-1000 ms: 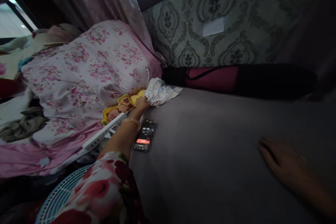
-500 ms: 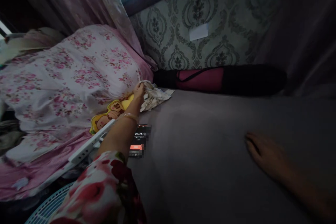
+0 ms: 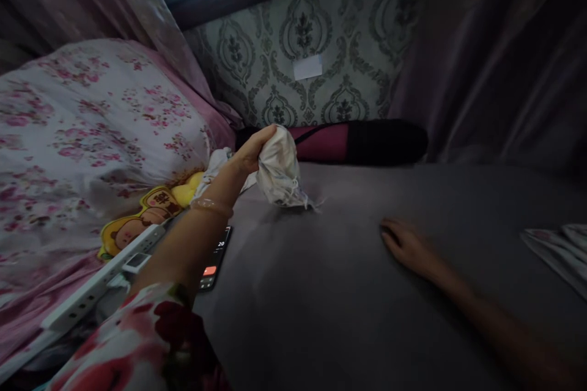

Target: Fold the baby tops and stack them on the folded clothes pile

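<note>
My left hand (image 3: 257, 149) is closed on a bunched white cloth (image 3: 279, 171) and holds it above the grey bed surface (image 3: 312, 293). Thin strings hang from the cloth's lower end; whether it is a garment or a pouch I cannot tell. Behind my left forearm lies another pale cloth (image 3: 219, 160), partly covered by the arm. My right hand (image 3: 408, 247) rests on the grey surface with its thumb apart from the fingers, holding nothing.
Beside my left forearm lie a phone (image 3: 215, 263), a white power strip (image 3: 103, 278) and a yellow cartoon cushion (image 3: 132, 226). Floral bedding (image 3: 92, 116) is heaped at left. A black and magenta roll (image 3: 385, 142) lies along the wall. Folded fabric (image 3: 559, 250) is at far right.
My left hand has lifted the white cloth off the pile beside the bedding and moved it right. The view has turned to the right, bringing the folded fabric into sight.
</note>
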{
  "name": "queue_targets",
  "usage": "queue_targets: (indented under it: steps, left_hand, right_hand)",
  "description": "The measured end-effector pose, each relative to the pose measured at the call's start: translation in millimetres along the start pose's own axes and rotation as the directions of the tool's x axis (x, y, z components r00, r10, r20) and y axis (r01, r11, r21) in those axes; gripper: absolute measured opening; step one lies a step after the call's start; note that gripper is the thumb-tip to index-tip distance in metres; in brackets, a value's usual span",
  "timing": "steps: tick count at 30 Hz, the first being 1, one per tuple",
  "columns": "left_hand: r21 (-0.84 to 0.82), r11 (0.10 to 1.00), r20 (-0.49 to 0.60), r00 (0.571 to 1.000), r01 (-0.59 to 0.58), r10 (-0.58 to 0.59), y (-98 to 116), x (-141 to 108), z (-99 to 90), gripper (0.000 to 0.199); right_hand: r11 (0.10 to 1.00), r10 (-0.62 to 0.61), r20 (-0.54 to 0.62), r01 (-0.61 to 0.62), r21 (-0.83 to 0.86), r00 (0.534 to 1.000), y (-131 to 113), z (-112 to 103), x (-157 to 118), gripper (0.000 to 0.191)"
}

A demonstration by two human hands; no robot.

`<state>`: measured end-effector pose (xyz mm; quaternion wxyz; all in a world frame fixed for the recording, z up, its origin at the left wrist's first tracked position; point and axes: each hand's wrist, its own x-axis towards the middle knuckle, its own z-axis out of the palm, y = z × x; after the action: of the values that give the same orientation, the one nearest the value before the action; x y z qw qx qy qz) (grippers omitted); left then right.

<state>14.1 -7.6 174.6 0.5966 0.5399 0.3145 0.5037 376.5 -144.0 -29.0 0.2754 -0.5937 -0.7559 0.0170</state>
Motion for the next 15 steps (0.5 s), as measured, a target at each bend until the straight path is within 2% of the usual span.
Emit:
queue_targets:
  steps: [2,4,6,8,9,12,13,15]
  left_hand:
    - [0.122,0.991,0.14,0.989,-0.058,0.041,11.7,-6.0,23.1,0.023]
    - [0.267,0.95,0.226,0.969,-0.162,0.102,25.0,-10.3,45.5,0.017]
    - [0.403,0.867,0.269,0.943,-0.294,0.195,37.8,-13.1,67.4,0.011]
    - [0.495,0.76,0.307,0.903,-0.42,0.299,47.2,-14.6,87.7,0.008]
    - [0.525,0.708,0.331,0.88,-0.472,0.342,49.7,-14.6,96.4,0.009]
    - [0.569,0.605,0.377,0.831,-0.556,0.409,44.3,-10.9,111.1,0.011]
    - [0.578,0.594,0.367,0.828,-0.56,0.423,37.9,-8.4,111.5,0.011]
    - [0.587,0.603,0.296,0.836,-0.541,0.462,18.8,-2.5,106.9,0.011]
  right_hand:
    - [0.985,0.027,0.002,-0.027,0.17,1.0,-13.1,-13.0,12.3,0.037]
    - [0.944,0.098,-0.037,-0.081,0.319,0.995,-34.2,-30.6,28.7,0.045]
    - [0.895,0.06,-0.072,-0.022,0.445,0.996,-58.8,-48.4,46.5,0.057]
    - [0.827,0.003,-0.125,0.068,0.558,0.992,-80.5,-61.1,61.9,0.071]
    - [0.78,-0.001,-0.117,0.074,0.621,0.993,-88.6,-64.6,67.7,0.072]
    - [0.63,-0.046,0.035,0.002,0.777,0.998,-98.8,-67.8,75.4,0.048]
    - [0.604,-0.061,0.096,-0.04,0.796,0.993,-97.7,-69.1,75.1,0.041]
    - [0.622,-0.044,0.158,-0.097,0.777,0.986,-90.3,-76.8,71.6,0.038]
